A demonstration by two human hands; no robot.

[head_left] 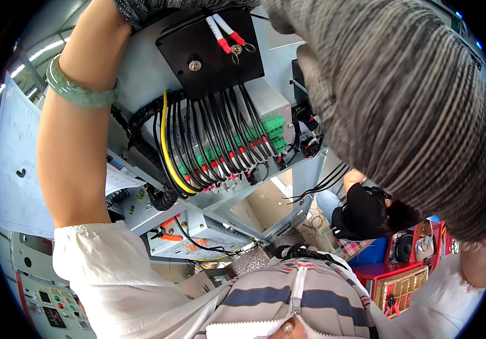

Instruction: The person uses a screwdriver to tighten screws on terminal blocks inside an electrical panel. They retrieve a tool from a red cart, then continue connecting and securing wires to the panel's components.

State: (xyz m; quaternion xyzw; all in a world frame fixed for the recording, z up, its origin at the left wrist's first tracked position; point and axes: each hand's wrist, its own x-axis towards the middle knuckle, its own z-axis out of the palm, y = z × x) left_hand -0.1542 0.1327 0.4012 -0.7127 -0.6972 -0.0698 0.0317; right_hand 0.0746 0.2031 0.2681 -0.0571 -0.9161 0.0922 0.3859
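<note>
My left hand (180, 4), in a dark knit glove, is at the top edge over a black plate (214, 56); its fingers are cut off by the frame. My right hand (390, 96), in a grey striped knit glove, looms large and close at the upper right. Its fingers curl beside the plate's right side, and whatever lies in them is hidden. Two white wires with red-sleeved ring terminals (234, 48) hang over a bolt on the plate. Beneath it, a row of black wires (209, 135) and one yellow wire (168, 141) loop to green terminal blocks (274, 130).
Orange-handled pliers (170, 233) lie on a grey box at lower left. A drawing sheet (16, 164) hangs at the left. Loose black wires (322, 183) stick out at right. Behind them, a person in black (364, 214) bends near a red tool rack (378, 271).
</note>
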